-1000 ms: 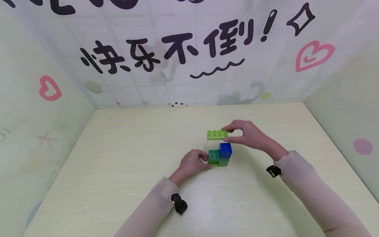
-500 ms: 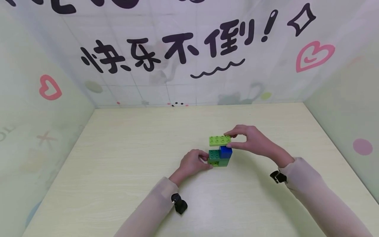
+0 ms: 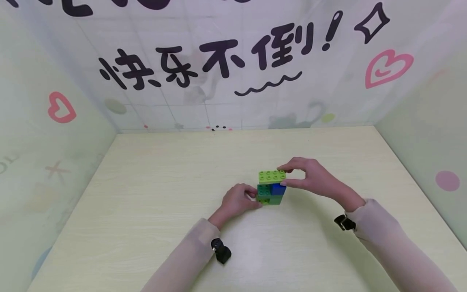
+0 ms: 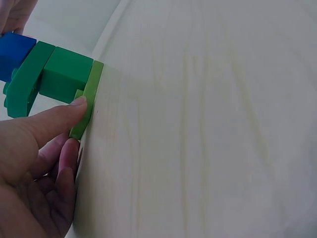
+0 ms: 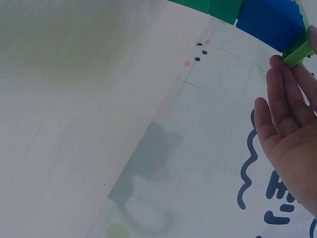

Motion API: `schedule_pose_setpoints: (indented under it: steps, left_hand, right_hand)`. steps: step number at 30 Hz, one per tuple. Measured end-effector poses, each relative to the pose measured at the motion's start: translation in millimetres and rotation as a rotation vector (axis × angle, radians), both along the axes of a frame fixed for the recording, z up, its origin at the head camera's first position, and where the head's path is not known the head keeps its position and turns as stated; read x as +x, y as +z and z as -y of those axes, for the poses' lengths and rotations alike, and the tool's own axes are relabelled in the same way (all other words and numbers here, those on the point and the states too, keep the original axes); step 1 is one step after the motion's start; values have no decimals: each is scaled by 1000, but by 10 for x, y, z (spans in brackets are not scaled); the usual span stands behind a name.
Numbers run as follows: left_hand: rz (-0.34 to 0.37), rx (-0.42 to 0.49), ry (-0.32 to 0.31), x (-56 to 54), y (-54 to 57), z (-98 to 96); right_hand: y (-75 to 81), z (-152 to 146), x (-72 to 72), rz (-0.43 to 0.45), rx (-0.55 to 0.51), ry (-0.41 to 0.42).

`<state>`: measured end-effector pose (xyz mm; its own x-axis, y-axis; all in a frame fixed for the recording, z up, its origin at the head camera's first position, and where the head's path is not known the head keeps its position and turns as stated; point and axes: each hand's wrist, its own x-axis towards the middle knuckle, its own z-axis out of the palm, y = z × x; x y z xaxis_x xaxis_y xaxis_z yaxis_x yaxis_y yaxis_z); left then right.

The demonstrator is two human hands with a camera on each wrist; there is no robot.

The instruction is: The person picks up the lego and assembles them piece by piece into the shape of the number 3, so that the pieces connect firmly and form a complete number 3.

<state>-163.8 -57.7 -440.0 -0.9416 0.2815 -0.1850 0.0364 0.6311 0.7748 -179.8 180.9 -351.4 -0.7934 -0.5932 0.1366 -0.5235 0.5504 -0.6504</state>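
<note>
A small stack of toy building bricks stands on the table. At its bottom lies a lime green base plate (image 4: 91, 94), which my left hand (image 3: 238, 199) pinches at its left end. Above that come a green block (image 4: 67, 75), a flatter dark green brick (image 3: 263, 190) with bare studs, and a blue brick (image 3: 279, 189) on the right. My right hand (image 3: 310, 175) pinches the right end of a long lime green brick (image 3: 269, 177) with studs on top. This brick overlaps the blue one's top in the head view and extends left over the dark green studs.
The pale wooden table (image 3: 164, 182) reaches back to a white printed backdrop (image 3: 219, 113). Printed side walls stand at left and right. A black strap device sits at each wrist.
My right hand has lowered the long lime green brick, slightly rightward, down to the blue brick's top. My left hand has stayed on the base plate.
</note>
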Motion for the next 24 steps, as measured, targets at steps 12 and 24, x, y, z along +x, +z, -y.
schedule_pose_setpoints:
  steps: [12, 24]
  left_hand:
    - [7, -2, 9, 0, 10, -10]
    - [0, 3, 4, -14, -12, -3]
  right_hand:
    - [-27, -3, 37, -17, -3, 19]
    - [-25, -2, 46, -15, 4, 20]
